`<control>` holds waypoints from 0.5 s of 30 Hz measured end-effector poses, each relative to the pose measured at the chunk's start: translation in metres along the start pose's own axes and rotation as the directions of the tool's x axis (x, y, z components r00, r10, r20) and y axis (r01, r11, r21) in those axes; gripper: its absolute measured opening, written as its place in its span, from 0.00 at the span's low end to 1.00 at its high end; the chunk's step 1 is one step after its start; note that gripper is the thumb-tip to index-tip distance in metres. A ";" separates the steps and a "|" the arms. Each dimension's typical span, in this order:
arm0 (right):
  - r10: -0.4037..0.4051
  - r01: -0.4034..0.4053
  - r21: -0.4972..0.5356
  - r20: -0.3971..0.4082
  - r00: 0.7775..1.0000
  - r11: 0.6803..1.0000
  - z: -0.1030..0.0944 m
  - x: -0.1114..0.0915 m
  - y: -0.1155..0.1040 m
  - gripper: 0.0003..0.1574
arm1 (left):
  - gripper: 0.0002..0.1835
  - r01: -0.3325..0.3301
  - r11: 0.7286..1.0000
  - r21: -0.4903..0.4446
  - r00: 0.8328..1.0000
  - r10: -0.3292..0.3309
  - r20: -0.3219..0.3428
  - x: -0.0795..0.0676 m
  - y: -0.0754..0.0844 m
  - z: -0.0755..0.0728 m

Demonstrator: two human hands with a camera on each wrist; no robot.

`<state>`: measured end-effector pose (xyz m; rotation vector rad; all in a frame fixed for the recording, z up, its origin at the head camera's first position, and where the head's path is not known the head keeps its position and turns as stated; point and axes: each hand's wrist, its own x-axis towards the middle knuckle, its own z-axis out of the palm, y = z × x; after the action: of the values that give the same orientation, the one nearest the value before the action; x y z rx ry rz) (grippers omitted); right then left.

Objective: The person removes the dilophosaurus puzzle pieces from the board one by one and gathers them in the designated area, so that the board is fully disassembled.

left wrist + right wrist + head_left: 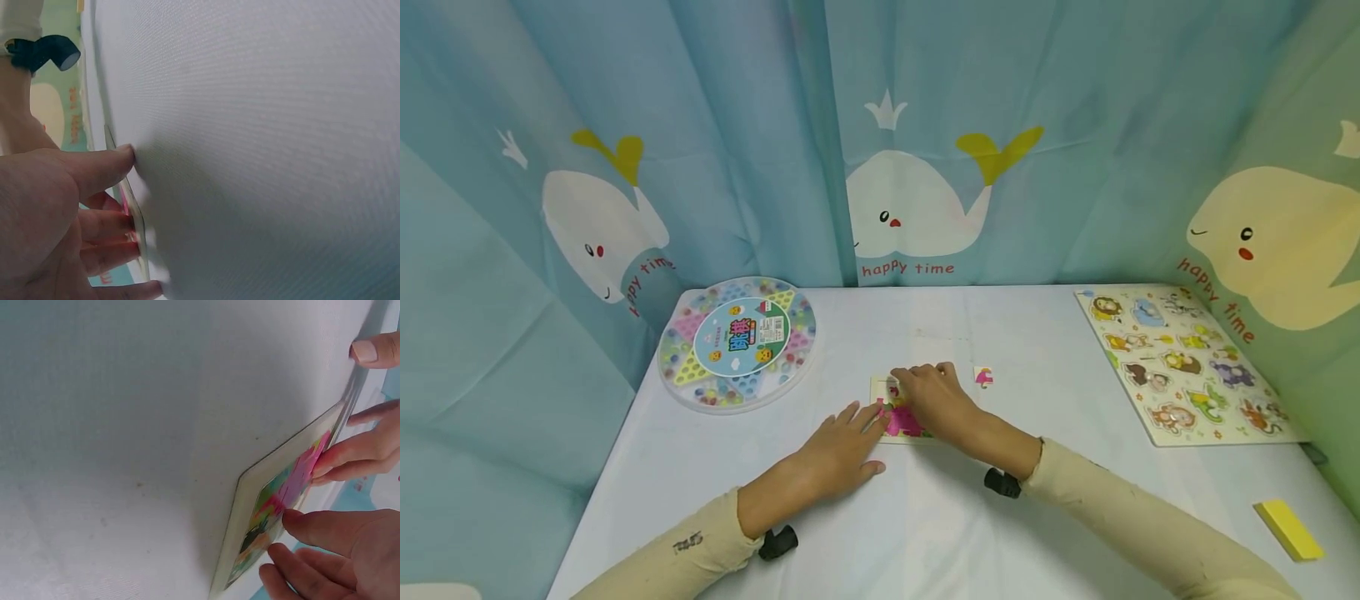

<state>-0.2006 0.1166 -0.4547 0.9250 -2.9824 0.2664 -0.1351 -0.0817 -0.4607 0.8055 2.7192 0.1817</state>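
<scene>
A small jigsaw puzzle [898,423] with a pink figure and a cream frame lies flat on the white table. My left hand [838,454] rests at its left side, fingers spread and fairly straight, the fingertips on the frame and the pink part. Over the puzzle's upper right bends my right hand [936,404], thumb and curled fingers pinching at a puzzle piece within the picture; the hand mostly hides that piece. In the right wrist view, the thumb [312,528] touches the picture. One loose puzzle piece [983,377], white and pink, lies right of the puzzle.
A round Chinese checkers set [805,358] lies at the back left. At the back right is a wooden animal puzzle board [1157,350]. A yellow block [1288,530] sits near the right edge. Blue whale curtains [760,167] hang close around the table.
</scene>
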 end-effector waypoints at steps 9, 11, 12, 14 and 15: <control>0.041 -0.050 0.075 0.110 0.993 0.996 -0.006 0.007 0.003 0.30 | 0.37 -0.005 1.000 0.004 1.000 0.005 -0.006 0.000 0.000 -0.001; 0.047 -0.060 0.099 0.133 0.990 0.993 -0.006 0.008 0.005 0.30 | 0.37 -0.003 1.000 0.011 1.000 0.003 -0.004 0.000 0.001 -0.002; 0.047 -0.064 0.114 0.143 0.989 0.991 -0.006 0.008 0.006 0.30 | 0.37 0.000 1.000 0.015 1.000 0.000 -0.002 0.000 0.001 -0.002; 0.043 -0.063 0.134 0.153 0.987 0.989 -0.006 0.007 0.008 0.30 | 0.37 0.002 1.000 0.016 1.000 -0.002 0.000 -0.001 0.002 -0.003; 0.041 -0.065 0.146 0.161 0.986 0.987 -0.006 0.008 0.008 0.30 | 0.37 0.003 1.000 0.018 1.000 -0.003 0.001 -0.001 0.002 -0.003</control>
<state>-0.2120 0.1200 -0.4496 0.9211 -3.1733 0.4452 -0.1342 -0.0809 -0.4573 0.8060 2.7245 0.1562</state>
